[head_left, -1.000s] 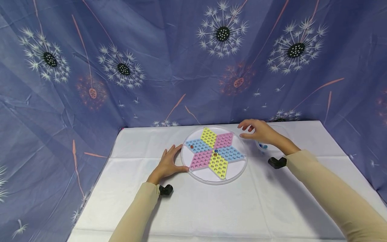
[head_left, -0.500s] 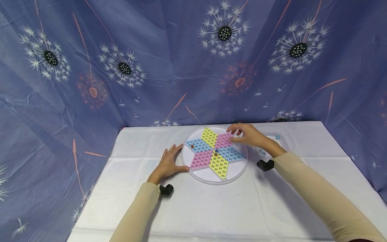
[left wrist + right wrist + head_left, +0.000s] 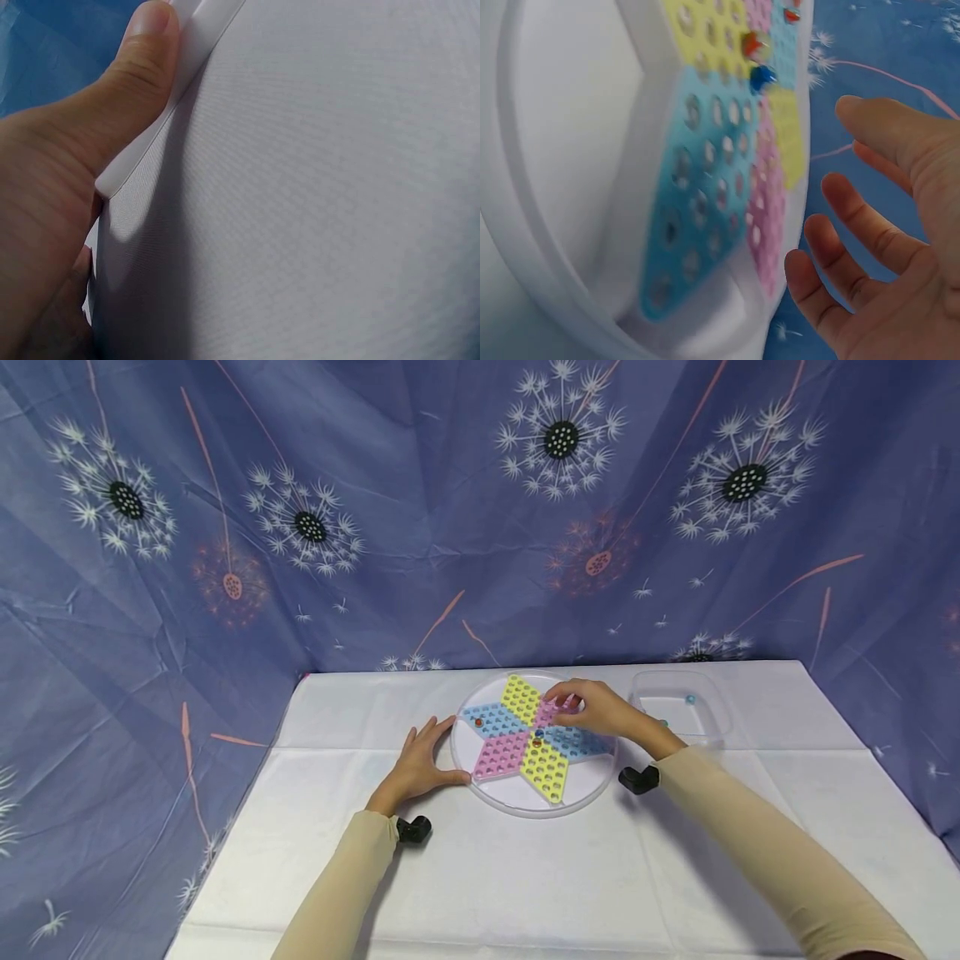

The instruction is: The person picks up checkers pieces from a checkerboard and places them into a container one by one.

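On the white cloth-covered desk (image 3: 487, 877), a round white plastic game board (image 3: 510, 792), flat, with a six-pointed star of blue, pink and yellow perforated diamonds. Circular, hence without a long axis.

At its left edge, the left hand (image 3: 417, 770): fingers spread and nearly straight, thumb resting on the rim, nothing gripped.

Over the far-right pink perforated diamond (image 3: 769, 247), the right hand (image 3: 596, 708), palm turned in toward the board, fingers (image 3: 874, 229) loosely bent and pointing left. Index fingertip hidden behind the thumb in the right wrist view; impossible to tell whether pinching anything, or whether touching the board.

Near the star's centre, a glossy blue marble (image 3: 539, 734) and, just beside it on the near side, a glossy orange-red marble (image 3: 537, 743). Farther left, in the left blue diamond, a lone glossy red marble (image 3: 478, 722).

By judgement, the deciding relation: central pair slightly left of the right fingertips and closer to the person. Right hand nearer to that pair, left hand nearer to the lone marble. Round marbles, so fingertip-to-hole offset probably more important than angle.

Right of the board, a clear plastic round-cornered tray (image 3: 722, 702), with small teal marbles (image 3: 691, 699) inside.
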Demonstrator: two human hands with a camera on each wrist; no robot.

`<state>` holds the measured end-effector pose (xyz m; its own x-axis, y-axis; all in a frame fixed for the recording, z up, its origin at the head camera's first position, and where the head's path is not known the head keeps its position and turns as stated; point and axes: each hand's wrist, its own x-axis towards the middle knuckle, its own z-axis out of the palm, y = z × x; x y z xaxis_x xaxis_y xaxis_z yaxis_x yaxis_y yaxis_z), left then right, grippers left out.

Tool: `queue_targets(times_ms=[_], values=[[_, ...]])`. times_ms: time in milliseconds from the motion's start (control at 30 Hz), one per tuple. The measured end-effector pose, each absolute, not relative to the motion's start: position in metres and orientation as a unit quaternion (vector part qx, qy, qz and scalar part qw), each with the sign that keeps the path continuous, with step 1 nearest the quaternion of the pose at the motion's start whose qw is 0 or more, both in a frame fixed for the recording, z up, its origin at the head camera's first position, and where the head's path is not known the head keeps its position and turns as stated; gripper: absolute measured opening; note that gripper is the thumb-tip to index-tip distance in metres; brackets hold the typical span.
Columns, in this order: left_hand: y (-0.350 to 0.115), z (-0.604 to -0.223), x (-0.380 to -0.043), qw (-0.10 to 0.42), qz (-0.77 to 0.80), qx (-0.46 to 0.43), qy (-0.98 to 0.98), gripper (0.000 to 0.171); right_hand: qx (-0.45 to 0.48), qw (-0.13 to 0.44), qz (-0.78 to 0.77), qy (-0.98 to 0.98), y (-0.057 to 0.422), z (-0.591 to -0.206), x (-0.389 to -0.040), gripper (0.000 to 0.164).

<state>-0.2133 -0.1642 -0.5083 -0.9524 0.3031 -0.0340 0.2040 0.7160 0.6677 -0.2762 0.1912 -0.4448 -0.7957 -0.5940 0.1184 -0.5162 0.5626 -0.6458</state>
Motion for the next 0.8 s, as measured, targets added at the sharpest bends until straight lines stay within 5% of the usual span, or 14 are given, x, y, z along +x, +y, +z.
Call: queue_targets(times_ms=[800], values=[[-0.164, -0.512, -0.217, 0.068, 0.344, 0.137, 0.926, 0.116, -0.341, 0.068, -0.342, 0.873, 0.176, -0.479, -0.274, 0.018]])
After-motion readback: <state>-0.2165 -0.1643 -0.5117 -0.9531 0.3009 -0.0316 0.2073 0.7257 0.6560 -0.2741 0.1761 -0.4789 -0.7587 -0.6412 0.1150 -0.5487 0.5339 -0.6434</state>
